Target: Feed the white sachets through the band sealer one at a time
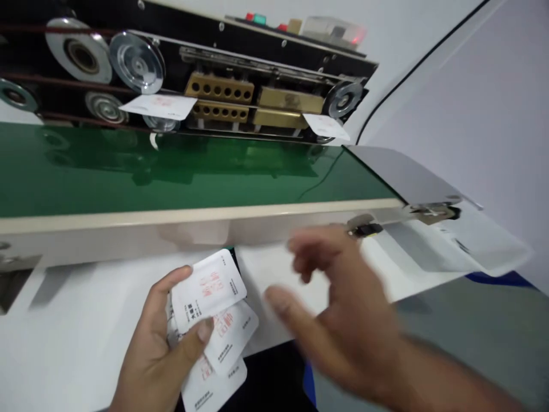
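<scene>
Head: 3+ packets point(210, 286) in left hand point(155, 346)

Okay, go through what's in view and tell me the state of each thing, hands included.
Left hand: closed on printed packets
Printed packets: fanned, overlapping
Right hand: open, blurred, no packet in it
Left packet in the band sealer: sticking out, roughly level
Right packet in the band sealer: sticking out, slightly tilted
Green conveyor belt: running or stopped, can't tell
Red indicator light: lit
</scene>
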Tool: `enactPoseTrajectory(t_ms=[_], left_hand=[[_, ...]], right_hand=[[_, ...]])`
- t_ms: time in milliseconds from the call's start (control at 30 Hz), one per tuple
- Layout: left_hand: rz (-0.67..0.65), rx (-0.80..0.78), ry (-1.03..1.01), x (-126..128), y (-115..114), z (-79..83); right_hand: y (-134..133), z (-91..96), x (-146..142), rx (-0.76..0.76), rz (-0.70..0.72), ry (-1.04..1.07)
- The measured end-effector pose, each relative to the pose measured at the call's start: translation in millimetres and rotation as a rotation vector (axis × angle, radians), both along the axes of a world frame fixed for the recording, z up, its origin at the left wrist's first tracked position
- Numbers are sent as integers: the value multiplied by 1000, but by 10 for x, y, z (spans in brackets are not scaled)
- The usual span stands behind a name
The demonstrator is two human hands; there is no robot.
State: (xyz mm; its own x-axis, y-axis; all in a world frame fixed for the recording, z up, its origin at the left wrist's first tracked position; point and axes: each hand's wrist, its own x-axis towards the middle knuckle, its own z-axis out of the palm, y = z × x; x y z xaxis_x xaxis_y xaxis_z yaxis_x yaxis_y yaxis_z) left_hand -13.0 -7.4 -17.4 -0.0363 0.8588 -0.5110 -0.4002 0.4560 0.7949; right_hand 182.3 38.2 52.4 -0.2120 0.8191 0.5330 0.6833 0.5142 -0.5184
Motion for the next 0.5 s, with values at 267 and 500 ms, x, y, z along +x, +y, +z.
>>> enactPoseTrajectory(t_ms=[267,500], left_hand=[[68,80,48,30,-69,-62],[5,140,114,66,-32,4]], right_hand=[[-56,-614,-402,-550,140,244],[-30,-502,-114,-625,162,666]])
